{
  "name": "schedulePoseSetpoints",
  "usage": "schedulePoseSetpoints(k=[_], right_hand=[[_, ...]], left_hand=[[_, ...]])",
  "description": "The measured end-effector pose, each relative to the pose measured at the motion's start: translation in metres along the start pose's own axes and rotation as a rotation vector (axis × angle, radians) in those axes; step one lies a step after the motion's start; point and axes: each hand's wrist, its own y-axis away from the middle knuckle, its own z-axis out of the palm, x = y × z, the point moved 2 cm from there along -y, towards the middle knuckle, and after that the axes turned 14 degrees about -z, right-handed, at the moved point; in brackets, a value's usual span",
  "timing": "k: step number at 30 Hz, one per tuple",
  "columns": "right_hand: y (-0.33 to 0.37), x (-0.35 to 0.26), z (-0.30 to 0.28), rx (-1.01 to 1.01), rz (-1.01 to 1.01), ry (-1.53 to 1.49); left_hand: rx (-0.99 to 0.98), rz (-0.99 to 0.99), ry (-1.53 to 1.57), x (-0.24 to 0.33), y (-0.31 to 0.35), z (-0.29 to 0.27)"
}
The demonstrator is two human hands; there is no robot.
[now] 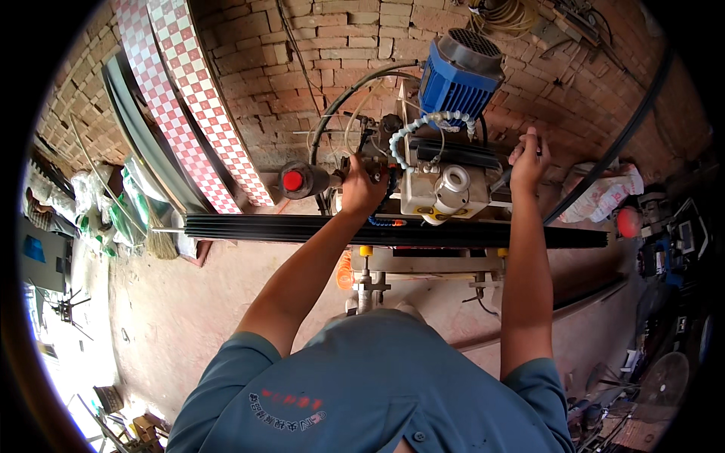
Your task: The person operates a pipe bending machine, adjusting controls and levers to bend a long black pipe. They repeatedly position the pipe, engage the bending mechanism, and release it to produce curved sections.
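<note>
My left hand [364, 187] is at the left side of a machine, its fingers curled against a dark part that they mostly hide. Out to the right, my right hand [531, 160] is raised beside the machine with its fingers closed; a small dark bit shows at them, too little to name. Between my hands stands the pale machine body [411, 198] with a round metal housing [453, 185] and a blue motor [459, 79] above it. A bundle of long black ribbed strips [279, 228] lies across the machine's near side, below both hands.
A red push button [292, 180] faces up left of my left hand. Segmented coolant hose [394, 147] curves over the machine. Checkered panels [204, 98] lean on the brick wall [325, 38] at left. A white sack [604, 189] and a fan [668, 381] are at right.
</note>
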Motion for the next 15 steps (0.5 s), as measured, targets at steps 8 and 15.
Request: schedulePoseSetpoints(k=[8,15], right_hand=[[0.000,0.001,0.001,-0.029,-0.018,0.002],[0.007,0.014,-0.003,-0.004,0.022,0.034]], left_hand=[[-0.179,-0.017,-0.216,-0.016,-0.025,0.014],[-0.233,-0.082,-0.378,-0.013,-0.033,0.017]])
